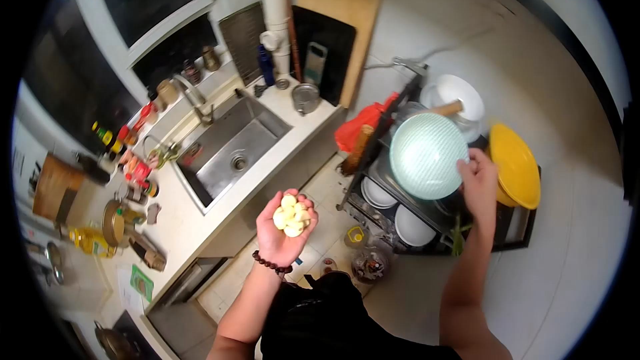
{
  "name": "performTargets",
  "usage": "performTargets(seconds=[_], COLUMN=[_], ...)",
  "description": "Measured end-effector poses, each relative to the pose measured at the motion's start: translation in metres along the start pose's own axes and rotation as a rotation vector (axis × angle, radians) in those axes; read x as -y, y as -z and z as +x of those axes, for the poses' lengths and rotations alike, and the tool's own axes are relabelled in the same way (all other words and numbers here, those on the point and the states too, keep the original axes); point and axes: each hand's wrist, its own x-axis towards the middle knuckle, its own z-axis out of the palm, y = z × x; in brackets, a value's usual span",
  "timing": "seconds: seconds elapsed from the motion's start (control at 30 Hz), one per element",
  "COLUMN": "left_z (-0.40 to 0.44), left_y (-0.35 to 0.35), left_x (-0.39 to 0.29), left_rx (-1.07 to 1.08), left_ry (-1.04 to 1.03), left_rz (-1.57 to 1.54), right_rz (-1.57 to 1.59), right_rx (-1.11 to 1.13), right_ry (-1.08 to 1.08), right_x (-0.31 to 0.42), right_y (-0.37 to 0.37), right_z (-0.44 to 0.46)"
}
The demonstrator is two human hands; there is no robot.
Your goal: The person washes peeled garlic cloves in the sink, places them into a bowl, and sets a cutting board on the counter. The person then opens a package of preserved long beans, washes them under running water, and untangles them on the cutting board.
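Note:
Several pale peeled garlic cloves (pixel 291 216) rest in the cupped palm of my left hand (pixel 280 237), which is turned upward with the fingers curled around them. A beaded bracelet circles that wrist. On the right, the fingers of my right hand (pixel 479 177) pinch the rim of a light green ribbed bowl (pixel 429 155). The bowl is over the dish rack (pixel 383 203), its round face toward me; whether it touches the rack I cannot tell. Beside my right hand is a yellow basin (pixel 515 167).
A steel sink (pixel 250 143) with a faucet (pixel 193 100) is set in the white counter (pixel 193 227). Bottles and jars line the window side. Cutting boards (pixel 337 7) lean against the wall. White bowls (pixel 415 227) fill lower rack shelves. A bin (pixel 370 265) stands on the floor.

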Motion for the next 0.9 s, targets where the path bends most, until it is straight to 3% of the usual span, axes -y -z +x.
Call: performTargets(seconds=[0.07,0.13,0.33,0.6,0.7,0.77,0.9], left_z=[-0.028,-0.046,-0.136,-0.242,-0.255,-0.260,-0.259], left_y=[0.000,0.021,0.098,0.227,0.270,0.291,0.323], left_x=[-0.004,-0.098,-0.208,-0.395,-0.438,-0.457,-0.478], left_rx=[-0.050,-0.022,-0.079,-0.192,-0.266,-0.288,-0.232], left_ry=[-0.132,-0.254,-0.533,-0.708,-0.716,-0.684,-0.614], left_rz=[-0.002,-0.077,-0.266,-0.284,-0.315,-0.328,-0.381], right_rz=[0.049,0.065,-0.017,-0.158,-0.144,-0.222,-0.302], right_rx=[0.170,0.307,0.742,0.932,0.923,0.933,0.991], right_ry=[-0.051,0.019,0.054,0.195,0.208,0.080,0.048], right_x=[-0.002,0.030,0.074,0.084,0.056,0.048,0.034], right_y=[-0.029,-0.153,-0.397,-0.719,-0.793,-0.822,-0.857], right_z=[-0.004,0.001,-0.046,-0.163,-0.202,-0.228,-0.252])
